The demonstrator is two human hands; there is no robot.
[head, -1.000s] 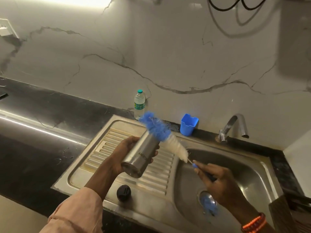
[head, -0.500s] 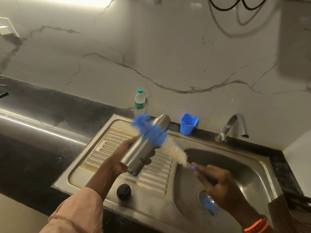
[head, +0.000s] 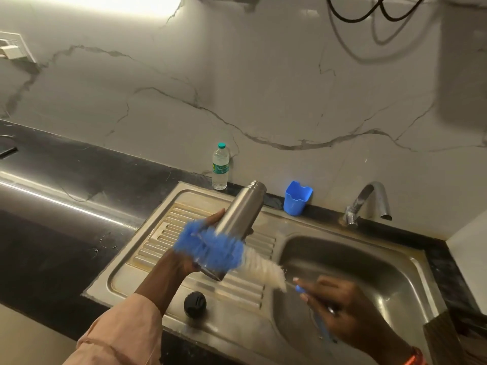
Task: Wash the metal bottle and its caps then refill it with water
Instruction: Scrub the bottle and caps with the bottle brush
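Steel sink (head: 237, 327) in black table: left hand (head: 184, 256) is gripping the tilted bottle (head: 238, 219) over the drainboard; right hand (head: 345, 314) is holding the brush (head: 216, 248) against it; cap (head: 195, 304) is lying below the left hand.

A silver metal bottle (head: 240, 212) is showing beside blue-and-white brush (head: 226, 252) bristles, a black cap (head: 195, 303) and a blue cup (head: 297, 197).

Beyond our left hand (head: 184, 259), a plastic bottle (head: 220, 168) and blue cup (head: 297, 197) line the wall; a black cap (head: 195, 303) lies just below it. Beyond our right hand (head: 347, 309), the basin (head: 369, 259) lies open, the tap (head: 369, 201) rising at its far edge.
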